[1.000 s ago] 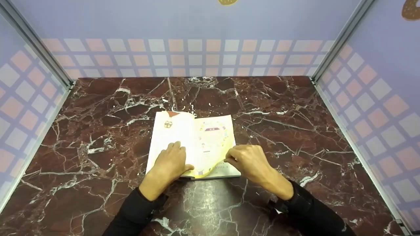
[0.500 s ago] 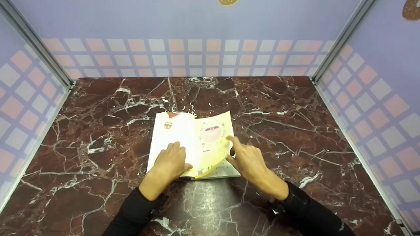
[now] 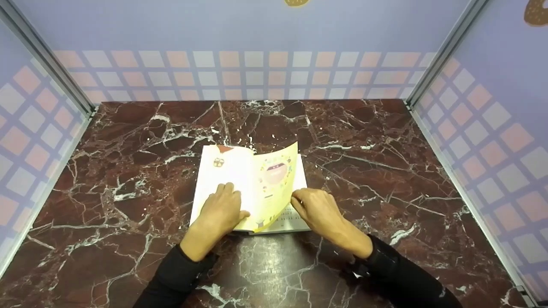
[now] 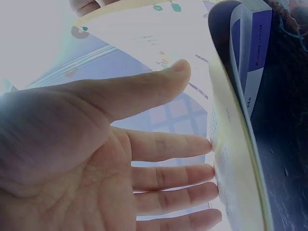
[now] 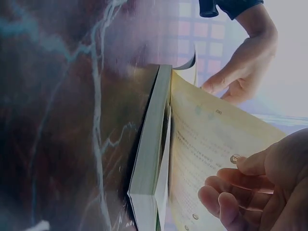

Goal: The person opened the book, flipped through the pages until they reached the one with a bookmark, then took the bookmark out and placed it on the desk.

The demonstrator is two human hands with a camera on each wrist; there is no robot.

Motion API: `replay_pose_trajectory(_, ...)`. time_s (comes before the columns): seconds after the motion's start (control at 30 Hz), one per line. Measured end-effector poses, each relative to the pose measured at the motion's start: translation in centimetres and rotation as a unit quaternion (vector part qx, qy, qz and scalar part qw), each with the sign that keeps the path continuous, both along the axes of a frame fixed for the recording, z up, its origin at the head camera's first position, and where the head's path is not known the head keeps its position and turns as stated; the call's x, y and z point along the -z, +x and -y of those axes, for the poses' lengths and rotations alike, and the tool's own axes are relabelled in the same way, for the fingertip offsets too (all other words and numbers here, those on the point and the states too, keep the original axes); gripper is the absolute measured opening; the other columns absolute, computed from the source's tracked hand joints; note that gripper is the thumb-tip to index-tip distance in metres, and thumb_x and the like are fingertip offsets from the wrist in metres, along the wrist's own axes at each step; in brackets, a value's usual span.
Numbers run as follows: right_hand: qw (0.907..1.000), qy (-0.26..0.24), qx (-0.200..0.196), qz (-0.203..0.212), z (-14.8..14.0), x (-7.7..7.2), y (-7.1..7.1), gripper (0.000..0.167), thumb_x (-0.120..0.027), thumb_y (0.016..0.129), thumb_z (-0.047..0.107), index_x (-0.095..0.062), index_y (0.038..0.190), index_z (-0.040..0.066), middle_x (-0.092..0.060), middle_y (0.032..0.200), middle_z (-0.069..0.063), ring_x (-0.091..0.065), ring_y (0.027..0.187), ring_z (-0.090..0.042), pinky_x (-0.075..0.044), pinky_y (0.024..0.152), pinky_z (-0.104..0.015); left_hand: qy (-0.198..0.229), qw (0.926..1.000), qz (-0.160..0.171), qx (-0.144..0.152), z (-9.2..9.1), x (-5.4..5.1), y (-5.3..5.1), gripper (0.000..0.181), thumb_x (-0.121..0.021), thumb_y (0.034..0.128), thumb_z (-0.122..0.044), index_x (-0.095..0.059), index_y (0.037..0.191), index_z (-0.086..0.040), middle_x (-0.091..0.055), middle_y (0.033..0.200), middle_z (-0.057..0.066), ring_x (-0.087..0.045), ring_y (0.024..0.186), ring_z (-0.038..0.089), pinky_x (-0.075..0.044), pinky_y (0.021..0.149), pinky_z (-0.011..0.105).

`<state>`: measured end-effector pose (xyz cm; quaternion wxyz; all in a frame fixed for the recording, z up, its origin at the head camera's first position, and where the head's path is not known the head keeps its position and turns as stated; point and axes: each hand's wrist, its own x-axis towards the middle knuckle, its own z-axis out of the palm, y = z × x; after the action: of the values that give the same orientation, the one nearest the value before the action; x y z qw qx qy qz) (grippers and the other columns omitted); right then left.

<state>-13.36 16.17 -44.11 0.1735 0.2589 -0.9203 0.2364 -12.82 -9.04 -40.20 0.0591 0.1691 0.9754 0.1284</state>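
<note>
An open book lies on the marble table. Its left page is washed out by glare. A yellow page with a pink round picture stands lifted and curved on the right side, above a printed page. My left hand rests on the left page; the left wrist view has its fingers straight, fingertips touching the paper. The right hand, fingers curled, pinches the raised page's outer edge. In the right wrist view its thumb lies against the page; the index finger's grip is partly hidden.
The dark red marble table has white veins. Purple panels with pink and white squares wall off the back and sides. Grey metal posts stand at the corners.
The yellow page has risen and curved further toward the left. My right index finger stretched over the page, then curled back at its edge. The left hand has stayed nearly still.
</note>
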Motion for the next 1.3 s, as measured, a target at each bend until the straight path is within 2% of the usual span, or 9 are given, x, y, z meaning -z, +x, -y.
replay_pose_trajectory(0.27, 0.9999, 0.005, -0.01, 0.001, 0.2, 0.0, 0.1, 0.031, -0.063, 0.099, 0.013, -0.056, 0.07, 0.018, -0.059, 0.063, 0.004, -0.058, 0.057, -0.016, -0.053, 0.053, -0.042, 0.001, 0.9997, -0.024, 0.004, 0.3, -0.1, 0.0, 0.036, -0.08, 0.0894, -0.022, -0.063, 0.095, 0.009, -0.051, 0.1, 0.02, -0.051, 0.102, 0.04, -0.053, 0.084, 0.055)
replay_pose_trajectory(0.53, 0.9996, 0.009, -0.026, 0.005, 0.5, 0.1, 0.1, 0.03, -0.061, 0.1, 0.012, -0.055, 0.071, 0.017, -0.053, 0.061, 0.005, -0.053, 0.055, -0.015, -0.051, 0.051, -0.041, -0.004, 0.9994, -0.033, 0.002, 0.5, -0.4, -0.1, 0.035, -0.08, 0.0898, -0.022, -0.064, 0.096, 0.008, -0.05, 0.1, 0.019, -0.051, 0.1, 0.038, -0.054, 0.082, 0.053)
replay_pose_trajectory(0.67, 0.999, 0.018, -0.039, 0.013, 0.7, 0.3, 0.2, 0.027, -0.06, 0.102, 0.013, -0.058, 0.075, 0.015, -0.055, 0.062, 0.004, -0.054, 0.054, -0.016, -0.052, 0.05, -0.039, -0.004, 0.9992, -0.04, 0.004, 0.5, -0.3, -0.2, 0.035, -0.081, 0.0891, -0.023, -0.064, 0.095, 0.008, -0.05, 0.098, 0.019, -0.052, 0.098, 0.038, -0.054, 0.08, 0.052)
replay_pose_trajectory(1.0, 0.9962, 0.035, -0.073, 0.031, 1.2, 0.6, 0.6, 0.021, -0.055, 0.103, 0.01, -0.067, 0.086, 0.011, -0.061, 0.07, -0.002, -0.057, 0.058, -0.017, -0.053, 0.05, -0.034, -0.001, 0.9997, -0.024, 0.0, 0.6, -0.3, -0.3, 0.039, -0.079, 0.0908, -0.025, -0.065, 0.102, 0.009, -0.051, 0.1, 0.019, -0.051, 0.1, 0.038, -0.053, 0.085, 0.053)
replay_pose_trajectory(1.17, 0.993, 0.031, -0.105, 0.044, 1.3, 0.6, 0.7, 0.021, -0.051, 0.108, 0.016, -0.072, 0.11, 0.011, -0.065, 0.075, -0.002, -0.059, 0.064, -0.017, -0.053, 0.052, -0.031, 0.003, 0.9997, -0.026, 0.001, 0.6, -0.3, -0.3, 0.038, -0.08, 0.0904, -0.025, -0.065, 0.101, 0.009, -0.051, 0.1, 0.019, -0.052, 0.1, 0.038, -0.053, 0.084, 0.053)
replay_pose_trajectory(1.3, 0.9893, 0.024, -0.135, 0.051, 1.3, 0.7, 0.8, 0.029, -0.049, 0.109, 0.014, -0.066, 0.132, 0.009, -0.074, 0.094, -0.007, -0.069, 0.078, -0.02, -0.06, 0.063, -0.034, 0.004, 0.9997, -0.025, 0.002, 0.6, -0.4, -0.4, 0.038, -0.08, 0.0906, -0.025, -0.066, 0.102, 0.009, -0.052, 0.101, 0.019, -0.052, 0.099, 0.037, -0.053, 0.085, 0.052)
